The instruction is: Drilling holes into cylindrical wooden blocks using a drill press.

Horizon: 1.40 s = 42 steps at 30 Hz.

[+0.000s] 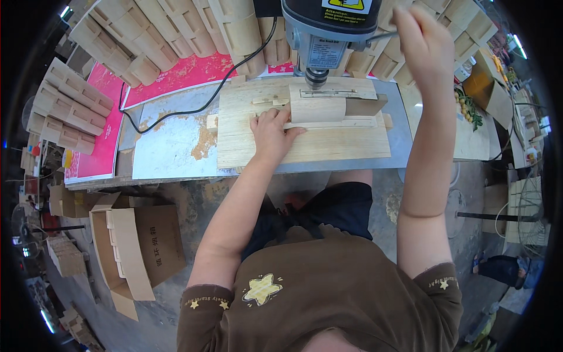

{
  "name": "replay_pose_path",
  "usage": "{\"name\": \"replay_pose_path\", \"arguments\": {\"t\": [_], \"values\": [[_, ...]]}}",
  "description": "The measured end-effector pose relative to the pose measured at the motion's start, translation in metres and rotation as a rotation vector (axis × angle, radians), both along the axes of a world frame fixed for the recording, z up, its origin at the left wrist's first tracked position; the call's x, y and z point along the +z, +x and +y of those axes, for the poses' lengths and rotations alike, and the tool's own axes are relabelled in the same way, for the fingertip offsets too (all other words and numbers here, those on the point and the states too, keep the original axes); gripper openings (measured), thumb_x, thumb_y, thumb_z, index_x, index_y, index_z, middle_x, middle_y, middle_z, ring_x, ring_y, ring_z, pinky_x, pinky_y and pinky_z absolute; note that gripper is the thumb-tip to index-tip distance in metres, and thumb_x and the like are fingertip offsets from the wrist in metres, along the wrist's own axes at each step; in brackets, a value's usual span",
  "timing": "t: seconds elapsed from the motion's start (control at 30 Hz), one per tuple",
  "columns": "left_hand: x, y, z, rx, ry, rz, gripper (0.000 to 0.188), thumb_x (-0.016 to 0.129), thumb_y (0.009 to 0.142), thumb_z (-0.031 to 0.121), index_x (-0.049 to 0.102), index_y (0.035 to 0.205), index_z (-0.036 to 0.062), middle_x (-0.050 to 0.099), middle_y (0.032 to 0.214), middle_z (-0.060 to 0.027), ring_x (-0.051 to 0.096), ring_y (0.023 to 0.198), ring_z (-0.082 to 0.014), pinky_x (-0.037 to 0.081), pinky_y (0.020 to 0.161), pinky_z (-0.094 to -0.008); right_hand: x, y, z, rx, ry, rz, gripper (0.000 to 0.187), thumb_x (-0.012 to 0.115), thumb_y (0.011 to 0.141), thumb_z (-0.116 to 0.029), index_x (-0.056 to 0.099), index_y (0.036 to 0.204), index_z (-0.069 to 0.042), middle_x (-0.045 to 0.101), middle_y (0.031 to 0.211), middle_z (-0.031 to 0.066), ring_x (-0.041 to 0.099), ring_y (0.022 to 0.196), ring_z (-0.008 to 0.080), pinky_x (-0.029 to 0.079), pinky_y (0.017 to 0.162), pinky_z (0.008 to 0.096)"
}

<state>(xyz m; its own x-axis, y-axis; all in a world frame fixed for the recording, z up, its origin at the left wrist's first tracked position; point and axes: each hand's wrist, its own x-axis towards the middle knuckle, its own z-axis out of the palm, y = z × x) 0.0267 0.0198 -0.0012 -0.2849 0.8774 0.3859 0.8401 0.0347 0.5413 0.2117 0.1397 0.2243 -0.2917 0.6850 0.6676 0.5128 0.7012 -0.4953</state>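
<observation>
A pale wooden block [318,110] with a curved face lies in a wooden jig on a flat board [352,144], under the chuck [316,79] of a bench drill press [328,35]. At the block's left end, my left hand [271,135] holds it with bent fingers, the thumb apart along the lower strip. My right hand [423,44] is raised at the drill's right side, closed around the outer end of its metal lever [381,37]; slight blur softens the fingers. The tip of the drill bit cannot be made out.
Rows of slotted wooden pieces [132,35] stand behind the drill, and more [76,100] at the left, on pink sheets [170,76]. A black cable [193,108] loops across the bench. An opened cardboard box [132,249] stands on the floor at left; a fan [531,205] is at right.
</observation>
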Motion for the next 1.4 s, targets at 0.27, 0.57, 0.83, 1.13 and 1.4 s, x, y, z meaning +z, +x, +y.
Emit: {"name": "replay_pose_path", "arguments": {"t": [0.27,0.57,0.83,1.13,1.4], "values": [[0.002,0.001,-0.001,0.006,0.046,0.023,0.049,0.077,0.065,0.032,0.063,0.108,0.0139,0.056,0.078,-0.0025,0.053,0.085,-0.0221,0.03,0.083,-0.0396,-0.106,0.0,-0.049,0.135,0.069,0.394,0.01,0.055,0.084,-0.004,0.063,0.086,0.001,0.056,0.063,0.0084,0.049,0.053,0.0175,0.039,0.051,0.0273],[-0.001,0.001,0.002,0.0,0.002,0.016,0.058,0.078,0.063,0.034,0.061,0.115,0.0147,0.055,0.081,-0.0003,0.052,0.086,-0.0204,0.028,0.084,-0.0395,-0.164,-0.009,-0.023,0.199,0.319,0.391,0.01,0.056,0.082,-0.001,0.062,0.09,0.0,0.06,0.074,0.0115,0.056,0.064,0.0229,0.044,0.061,0.0304],[-0.002,-0.004,-0.001,0.006,-0.023,0.002,0.058,0.079,0.062,0.032,0.062,0.114,0.0144,0.057,0.081,-0.0004,0.053,0.087,-0.0206,0.028,0.086,-0.0405,-0.046,-0.012,-0.012,0.114,0.286,0.343,0.018,0.055,0.09,-0.016,0.059,0.096,0.001,0.055,0.067,0.0027,0.052,0.064,0.0112,0.041,0.058,0.0237],[0.008,-0.006,0.015,-0.062,-0.07,-0.299,0.044,0.079,0.062,0.028,0.067,0.101,0.0132,0.057,0.079,0.0018,0.055,0.082,-0.0155,0.025,0.089,-0.0406,-0.016,-0.027,0.061,0.092,0.065,0.219,0.034,0.051,0.09,-0.03,0.061,0.088,0.003,0.061,0.07,0.013,0.058,0.068,0.0198,0.045,0.063,0.0323],[0.016,-0.01,-0.012,-0.156,0.062,-0.574,0.029,0.08,0.059,0.017,0.067,0.083,0.0069,0.055,0.074,-0.0029,0.053,0.068,-0.0165,0.042,0.069,-0.0315,-0.144,0.038,0.001,0.328,-0.296,-0.36,0.031,0.067,0.078,-0.018,0.06,0.102,0.0,0.062,0.098,0.017,0.058,0.093,0.034,0.045,0.081,0.0379]]}}
